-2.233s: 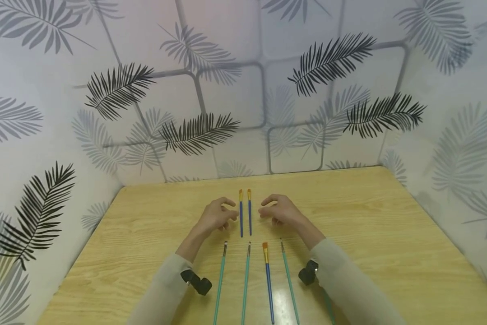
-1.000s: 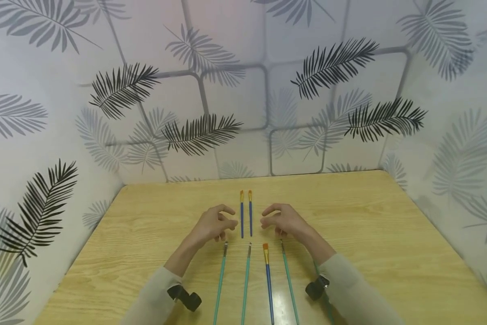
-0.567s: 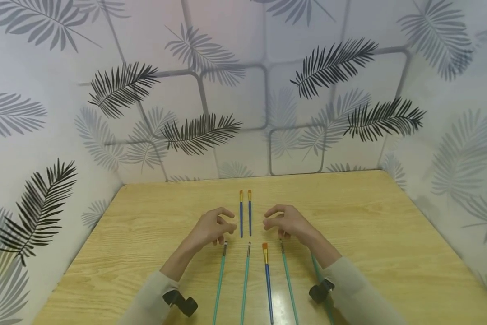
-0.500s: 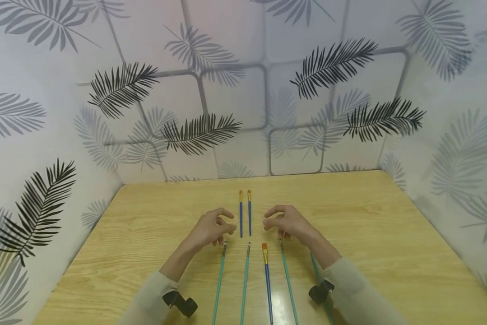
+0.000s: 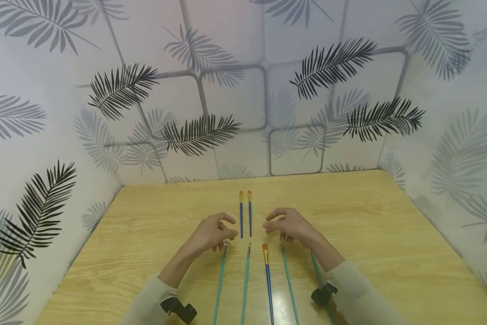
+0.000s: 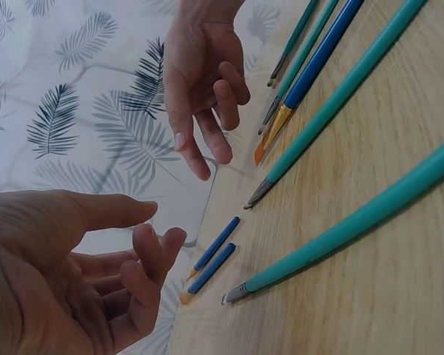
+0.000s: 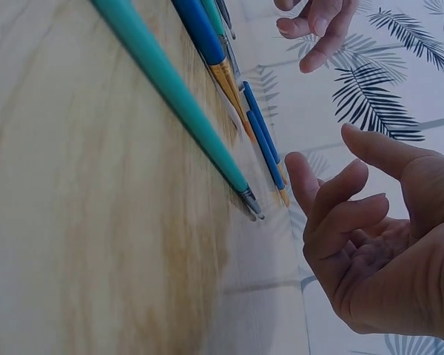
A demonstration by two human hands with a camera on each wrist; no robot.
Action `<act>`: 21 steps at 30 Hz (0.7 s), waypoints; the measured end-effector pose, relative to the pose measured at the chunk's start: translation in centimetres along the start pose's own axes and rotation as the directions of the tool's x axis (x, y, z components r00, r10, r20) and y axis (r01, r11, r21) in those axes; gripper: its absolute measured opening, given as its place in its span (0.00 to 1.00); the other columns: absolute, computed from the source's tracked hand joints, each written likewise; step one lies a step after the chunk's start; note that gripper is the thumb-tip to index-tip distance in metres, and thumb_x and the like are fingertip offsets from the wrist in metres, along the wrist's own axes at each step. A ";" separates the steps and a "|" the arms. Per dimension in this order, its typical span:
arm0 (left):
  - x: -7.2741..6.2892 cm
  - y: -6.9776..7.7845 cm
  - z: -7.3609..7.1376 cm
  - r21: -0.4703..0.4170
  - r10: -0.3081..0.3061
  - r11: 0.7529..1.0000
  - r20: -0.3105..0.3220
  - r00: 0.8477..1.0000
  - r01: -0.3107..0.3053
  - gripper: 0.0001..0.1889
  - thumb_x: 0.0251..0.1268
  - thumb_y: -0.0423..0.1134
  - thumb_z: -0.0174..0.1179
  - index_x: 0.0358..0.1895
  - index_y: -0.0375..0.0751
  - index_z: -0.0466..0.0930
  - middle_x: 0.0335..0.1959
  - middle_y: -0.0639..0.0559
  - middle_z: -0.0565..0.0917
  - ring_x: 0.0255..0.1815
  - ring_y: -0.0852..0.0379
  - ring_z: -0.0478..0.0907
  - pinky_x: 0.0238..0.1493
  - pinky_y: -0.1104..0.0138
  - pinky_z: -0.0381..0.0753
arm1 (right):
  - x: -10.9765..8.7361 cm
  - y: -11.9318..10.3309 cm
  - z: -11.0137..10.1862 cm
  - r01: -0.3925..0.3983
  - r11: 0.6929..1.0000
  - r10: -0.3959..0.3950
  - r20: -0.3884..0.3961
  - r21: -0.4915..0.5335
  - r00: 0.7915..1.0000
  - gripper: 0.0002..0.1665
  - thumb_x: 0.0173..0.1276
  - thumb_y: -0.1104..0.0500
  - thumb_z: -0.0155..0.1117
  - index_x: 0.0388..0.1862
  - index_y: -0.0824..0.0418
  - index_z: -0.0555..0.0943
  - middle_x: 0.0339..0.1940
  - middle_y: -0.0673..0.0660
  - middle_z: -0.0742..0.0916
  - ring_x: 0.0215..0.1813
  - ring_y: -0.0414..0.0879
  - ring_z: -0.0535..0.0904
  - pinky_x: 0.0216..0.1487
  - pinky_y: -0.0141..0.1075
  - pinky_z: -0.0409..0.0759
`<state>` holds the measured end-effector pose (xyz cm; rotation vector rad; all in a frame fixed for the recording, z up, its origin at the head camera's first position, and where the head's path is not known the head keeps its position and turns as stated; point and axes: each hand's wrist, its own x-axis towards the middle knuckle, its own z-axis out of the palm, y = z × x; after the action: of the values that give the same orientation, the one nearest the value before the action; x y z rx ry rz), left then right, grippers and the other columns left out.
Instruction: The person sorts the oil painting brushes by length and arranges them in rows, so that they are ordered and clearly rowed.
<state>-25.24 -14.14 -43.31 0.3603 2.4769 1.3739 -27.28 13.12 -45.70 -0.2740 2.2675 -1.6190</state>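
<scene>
Two short blue paintbrushes, a left one [image 5: 241, 221] and a right one [image 5: 250, 220], lie side by side on the table. My left hand [image 5: 211, 233] hovers just left of them, fingers loosely curled around nothing. On their other side is my right hand [image 5: 295, 227], likewise relaxed and holding nothing. Nearer to me lies a row of longer brushes: a teal paintbrush [image 5: 220, 284] below the left hand, a second teal paintbrush [image 5: 246, 284], a blue paintbrush with an orange flat tip [image 5: 269, 286], and more teal ones toward the right sleeve. The left wrist view shows both bare palms [image 6: 81, 274].
The wooden table [image 5: 373, 225] extends to both sides of the brushes. A wall with leaf-patterned covering [image 5: 235, 104] stands behind it and along both sides. Black wrist cameras, left [image 5: 179, 309] and right [image 5: 323, 295], hang below the sleeves. The rightmost teal paintbrush [image 5: 316, 270] is partly hidden by one.
Both hands have drawn back slightly toward me, and the right has moved a little farther from the short brushes. The brushes have stayed in place.
</scene>
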 end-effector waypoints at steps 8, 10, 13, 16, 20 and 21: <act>-0.6 0.1 0.4 -0.014 0.002 1.000 0.042 0.999 -0.002 0.21 0.67 0.39 0.64 0.60 0.36 0.75 0.37 0.37 0.87 0.15 0.55 0.76 0.16 0.70 0.71 | -0.6 0.0 0.0 -0.037 0.999 0.037 -0.007 -0.021 0.999 0.26 0.66 0.52 0.70 0.57 0.65 0.77 0.40 0.62 0.91 0.16 0.41 0.70 0.16 0.30 0.64; -0.7 0.1 0.6 -0.021 -0.007 1.000 0.053 0.999 0.008 0.22 0.67 0.40 0.65 0.60 0.37 0.75 0.37 0.37 0.87 0.15 0.56 0.76 0.16 0.70 0.71 | -0.7 0.0 0.1 -0.045 0.999 0.045 -0.003 -0.022 0.999 0.27 0.65 0.52 0.71 0.57 0.64 0.78 0.40 0.62 0.91 0.16 0.41 0.70 0.16 0.30 0.64; -0.7 0.0 0.7 -0.025 -0.008 1.000 0.060 0.998 0.010 0.22 0.66 0.41 0.65 0.60 0.37 0.75 0.37 0.37 0.87 0.15 0.56 0.76 0.15 0.71 0.71 | -0.8 -0.1 0.3 -0.050 0.998 0.050 0.008 -0.026 0.999 0.27 0.65 0.52 0.71 0.58 0.65 0.77 0.39 0.61 0.91 0.16 0.42 0.70 0.16 0.30 0.65; -0.9 0.2 0.8 -0.021 -0.005 1.000 0.065 0.998 0.007 0.23 0.66 0.42 0.66 0.60 0.37 0.75 0.37 0.38 0.87 0.15 0.54 0.75 0.15 0.71 0.71 | -0.9 -0.1 0.3 -0.051 0.998 0.051 0.015 -0.020 0.999 0.27 0.65 0.52 0.71 0.58 0.65 0.77 0.39 0.60 0.91 0.16 0.42 0.69 0.17 0.30 0.63; -1.2 0.3 0.9 -0.016 0.006 1.000 0.081 0.997 -0.005 0.23 0.67 0.42 0.65 0.60 0.36 0.75 0.37 0.38 0.87 0.15 0.54 0.75 0.15 0.71 0.70 | -1.1 0.1 0.4 -0.046 0.999 0.047 0.016 -0.024 0.999 0.27 0.65 0.53 0.71 0.58 0.66 0.77 0.39 0.61 0.91 0.16 0.41 0.69 0.17 0.30 0.61; -1.3 0.3 0.9 -0.019 0.009 1.000 0.086 0.996 -0.008 0.23 0.67 0.42 0.65 0.60 0.36 0.75 0.37 0.38 0.87 0.15 0.54 0.75 0.15 0.71 0.70 | -1.2 0.1 0.4 -0.048 0.998 0.048 0.014 -0.028 0.999 0.27 0.66 0.53 0.70 0.58 0.66 0.77 0.39 0.61 0.91 0.15 0.41 0.69 0.16 0.30 0.61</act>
<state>-23.70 -13.72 -43.39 0.4176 2.3942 1.3543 -26.03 13.21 -45.70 -0.2360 2.2692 -1.5576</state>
